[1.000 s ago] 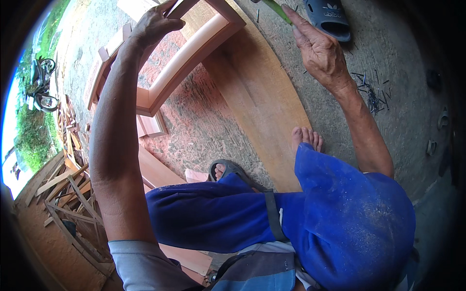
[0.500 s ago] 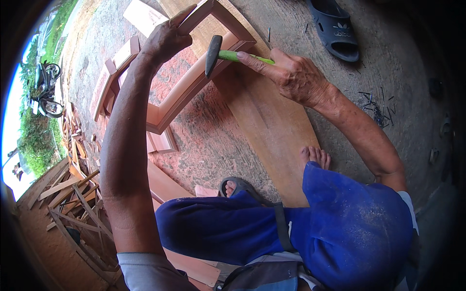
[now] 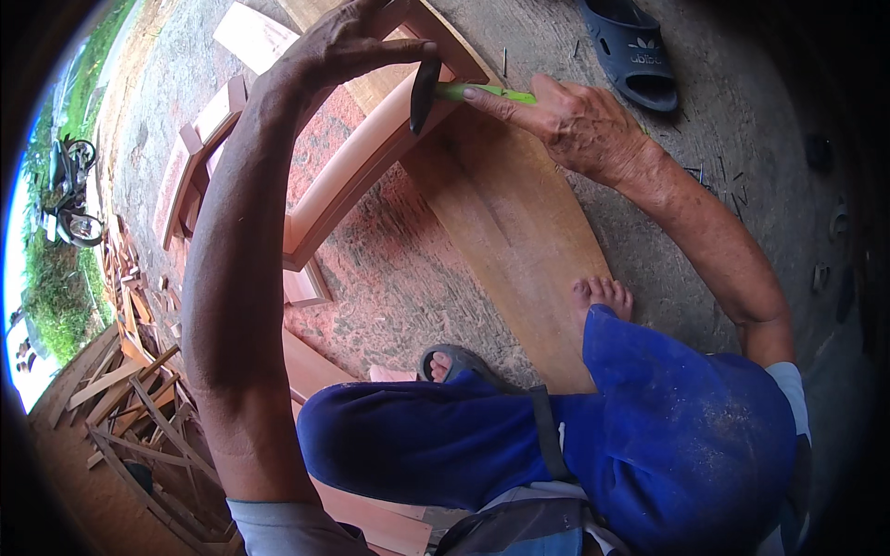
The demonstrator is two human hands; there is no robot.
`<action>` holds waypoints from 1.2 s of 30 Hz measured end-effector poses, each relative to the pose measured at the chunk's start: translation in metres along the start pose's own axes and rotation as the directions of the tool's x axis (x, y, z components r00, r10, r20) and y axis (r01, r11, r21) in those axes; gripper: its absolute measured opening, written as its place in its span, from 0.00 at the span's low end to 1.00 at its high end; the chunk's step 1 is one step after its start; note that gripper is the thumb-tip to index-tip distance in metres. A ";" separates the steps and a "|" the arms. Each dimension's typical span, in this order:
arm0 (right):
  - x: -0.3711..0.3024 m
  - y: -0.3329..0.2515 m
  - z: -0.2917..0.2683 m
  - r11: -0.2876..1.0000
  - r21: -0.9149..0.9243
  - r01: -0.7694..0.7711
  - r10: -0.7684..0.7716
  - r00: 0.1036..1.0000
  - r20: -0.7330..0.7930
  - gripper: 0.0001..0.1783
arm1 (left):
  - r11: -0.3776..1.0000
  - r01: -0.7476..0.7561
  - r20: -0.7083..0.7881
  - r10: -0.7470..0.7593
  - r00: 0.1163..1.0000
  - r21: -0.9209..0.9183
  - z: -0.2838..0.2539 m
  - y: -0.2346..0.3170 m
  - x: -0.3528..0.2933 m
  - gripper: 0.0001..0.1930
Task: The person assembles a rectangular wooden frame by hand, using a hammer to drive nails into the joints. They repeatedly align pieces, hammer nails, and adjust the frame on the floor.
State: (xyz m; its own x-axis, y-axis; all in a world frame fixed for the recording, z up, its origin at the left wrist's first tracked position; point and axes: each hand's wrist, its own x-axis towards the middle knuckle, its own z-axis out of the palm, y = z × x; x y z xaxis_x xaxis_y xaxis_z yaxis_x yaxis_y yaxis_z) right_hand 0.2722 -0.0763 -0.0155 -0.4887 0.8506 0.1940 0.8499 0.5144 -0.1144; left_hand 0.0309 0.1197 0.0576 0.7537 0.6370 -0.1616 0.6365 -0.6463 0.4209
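Note:
My right hand (image 3: pixel 593 130) grips a hammer by its bright green handle (image 3: pixel 454 91), index finger stretched along it. The dark hammer head (image 3: pixel 424 100) is at the reddish wooden frame (image 3: pixel 357 153), close to its upper corner. My left hand (image 3: pixel 338 51) is on the upper part of that frame, its thumb reaching toward the hammer head; its other fingertips are partly hidden at the picture's top edge. Whether a nail sits between those fingers cannot be made out. The frame stands tilted over a long brown plank (image 3: pixel 519 241), on which my bare foot (image 3: pixel 603 295) rests.
A second wooden frame piece (image 3: pixel 199 139) lies beyond my left forearm. Dark nails (image 3: pixel 732 190) are scattered on the concrete at right, near a blue-grey slide sandal (image 3: pixel 630 56). Scrap wood (image 3: pixel 139 408) is heaped at lower left. A motorbike (image 3: pixel 74 190) stands far left.
My left hand has shifted right along the frame, its thumb now by the hammer head. The hammer has moved slightly right, and my right hand right and down.

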 end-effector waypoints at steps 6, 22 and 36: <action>-0.001 -0.004 0.007 0.999 -0.038 0.021 -0.021 1.000 0.013 0.41 | 0.996 0.084 -0.050 -0.085 0.995 -0.009 0.007 -0.007 0.006 0.46; 0.017 -0.016 -0.003 0.997 -0.069 0.040 -0.036 0.998 0.052 0.44 | 0.956 0.292 -0.095 -0.294 0.951 -0.031 0.003 0.008 0.002 0.46; 0.006 -0.035 -0.022 0.980 0.018 0.200 -0.201 0.978 0.062 0.42 | 0.953 0.295 -0.198 -0.302 0.932 -0.064 0.008 0.000 -0.004 0.42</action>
State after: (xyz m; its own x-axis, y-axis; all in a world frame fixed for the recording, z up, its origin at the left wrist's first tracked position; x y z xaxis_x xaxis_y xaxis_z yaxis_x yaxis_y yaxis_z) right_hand 0.2437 -0.0921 0.0107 -0.6609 0.7349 0.1520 0.7311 0.6762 -0.0906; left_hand 0.0295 0.1137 0.0512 0.4780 0.8725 -0.1013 0.8189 -0.4010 0.4105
